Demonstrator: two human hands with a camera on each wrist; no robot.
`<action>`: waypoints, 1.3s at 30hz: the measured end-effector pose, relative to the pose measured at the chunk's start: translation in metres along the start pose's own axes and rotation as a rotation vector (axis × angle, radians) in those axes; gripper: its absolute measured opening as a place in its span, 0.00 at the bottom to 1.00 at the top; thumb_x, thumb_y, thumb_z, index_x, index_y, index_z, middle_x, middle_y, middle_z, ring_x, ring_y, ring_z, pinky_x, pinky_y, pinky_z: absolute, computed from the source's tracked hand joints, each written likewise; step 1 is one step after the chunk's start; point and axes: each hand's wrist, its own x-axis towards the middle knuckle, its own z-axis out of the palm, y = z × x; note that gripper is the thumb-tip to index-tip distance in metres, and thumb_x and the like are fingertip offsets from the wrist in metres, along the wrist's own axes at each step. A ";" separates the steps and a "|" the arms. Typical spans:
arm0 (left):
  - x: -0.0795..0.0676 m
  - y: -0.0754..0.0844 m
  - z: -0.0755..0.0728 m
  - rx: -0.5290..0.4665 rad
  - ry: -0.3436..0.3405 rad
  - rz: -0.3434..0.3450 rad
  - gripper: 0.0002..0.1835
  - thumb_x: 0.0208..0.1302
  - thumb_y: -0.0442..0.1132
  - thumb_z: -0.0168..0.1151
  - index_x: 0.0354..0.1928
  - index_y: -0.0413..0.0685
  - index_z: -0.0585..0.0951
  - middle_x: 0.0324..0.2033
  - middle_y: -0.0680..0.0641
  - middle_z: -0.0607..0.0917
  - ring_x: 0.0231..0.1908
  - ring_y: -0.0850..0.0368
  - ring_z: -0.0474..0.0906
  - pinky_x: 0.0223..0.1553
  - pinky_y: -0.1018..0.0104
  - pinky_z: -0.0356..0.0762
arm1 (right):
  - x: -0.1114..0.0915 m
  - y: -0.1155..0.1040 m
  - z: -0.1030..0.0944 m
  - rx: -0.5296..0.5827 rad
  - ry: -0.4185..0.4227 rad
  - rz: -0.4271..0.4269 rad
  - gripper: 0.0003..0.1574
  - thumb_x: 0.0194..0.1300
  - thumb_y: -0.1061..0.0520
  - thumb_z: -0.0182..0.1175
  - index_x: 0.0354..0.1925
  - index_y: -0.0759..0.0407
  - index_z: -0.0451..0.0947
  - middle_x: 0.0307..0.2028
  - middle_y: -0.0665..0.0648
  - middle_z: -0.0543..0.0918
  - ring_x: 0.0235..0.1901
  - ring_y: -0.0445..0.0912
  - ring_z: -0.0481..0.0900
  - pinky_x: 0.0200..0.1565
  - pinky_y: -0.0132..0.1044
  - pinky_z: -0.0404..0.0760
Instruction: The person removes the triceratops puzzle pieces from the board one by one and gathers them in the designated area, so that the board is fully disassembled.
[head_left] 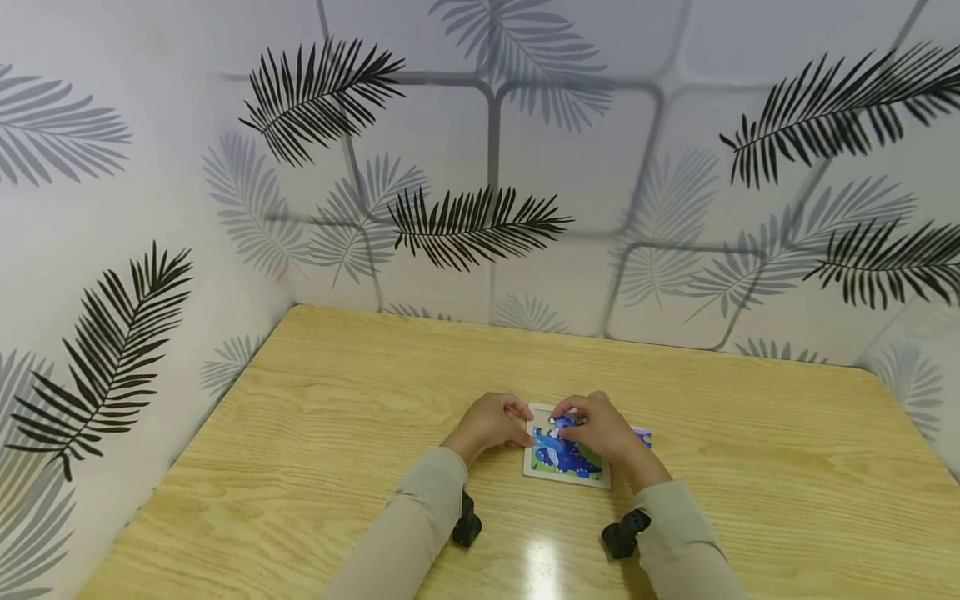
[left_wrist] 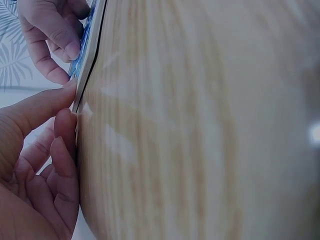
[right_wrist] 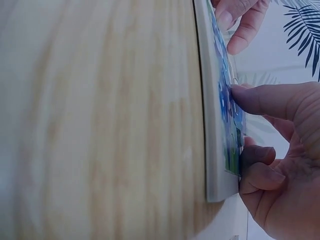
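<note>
A small jigsaw puzzle board (head_left: 568, 479) with a pale frame and a blue dinosaur picture lies flat on the table. My left hand (head_left: 492, 423) holds the board's left edge; in the left wrist view, the thumb (left_wrist: 50, 104) touches the frame's side. Over the upper part of the picture, my right hand (head_left: 604, 429) pinches a blue puzzle piece (head_left: 564, 423) between thumb and index finger. Seen from the right wrist, the thumb tip touches the blue picture surface (right_wrist: 224, 95). The right fingers hide part of the board, so how the piece sits is unclear.
A loose purple-blue puzzle piece (head_left: 643, 436) lies on the table just beyond the right hand, partly hidden by it. The wood-grain table (head_left: 337, 400) reaches back to a wall (head_left: 570, 167) with a leaf pattern. Black wrist cameras are strapped at both cuffs.
</note>
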 end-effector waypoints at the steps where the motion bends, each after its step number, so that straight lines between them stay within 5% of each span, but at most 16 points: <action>1: 0.000 0.000 0.000 0.001 -0.001 0.000 0.14 0.44 0.32 0.76 0.34 0.48 0.81 0.23 0.50 0.78 0.20 0.58 0.73 0.23 0.68 0.72 | 0.000 0.000 0.000 0.006 0.003 0.005 0.11 0.59 0.65 0.64 0.41 0.53 0.80 0.45 0.62 0.67 0.47 0.56 0.67 0.48 0.52 0.68; 8: -0.001 0.002 -0.001 0.024 -0.008 -0.002 0.14 0.45 0.32 0.75 0.34 0.48 0.81 0.23 0.50 0.79 0.20 0.58 0.73 0.23 0.68 0.72 | 0.000 0.000 0.000 0.009 0.018 0.008 0.11 0.60 0.65 0.62 0.41 0.54 0.79 0.46 0.62 0.70 0.48 0.57 0.68 0.50 0.55 0.68; 16: -0.001 0.001 0.001 0.020 0.000 -0.002 0.14 0.44 0.32 0.75 0.34 0.48 0.81 0.22 0.50 0.79 0.20 0.58 0.73 0.23 0.69 0.72 | 0.000 0.005 0.002 0.085 0.046 0.062 0.15 0.65 0.66 0.54 0.51 0.65 0.74 0.47 0.64 0.71 0.48 0.56 0.69 0.57 0.56 0.66; 30: -0.002 0.000 0.001 0.000 0.005 -0.003 0.14 0.44 0.31 0.76 0.34 0.47 0.81 0.22 0.50 0.79 0.19 0.59 0.73 0.22 0.69 0.72 | 0.003 0.008 0.003 0.129 0.118 0.112 0.09 0.68 0.63 0.53 0.45 0.59 0.77 0.38 0.57 0.75 0.41 0.51 0.70 0.45 0.45 0.70; 39: -0.002 0.001 0.000 -0.002 0.004 0.005 0.14 0.44 0.31 0.75 0.34 0.46 0.81 0.21 0.50 0.78 0.19 0.59 0.73 0.22 0.69 0.71 | 0.000 0.008 0.000 0.227 0.163 0.149 0.10 0.69 0.61 0.54 0.47 0.62 0.77 0.40 0.57 0.77 0.42 0.50 0.70 0.47 0.42 0.70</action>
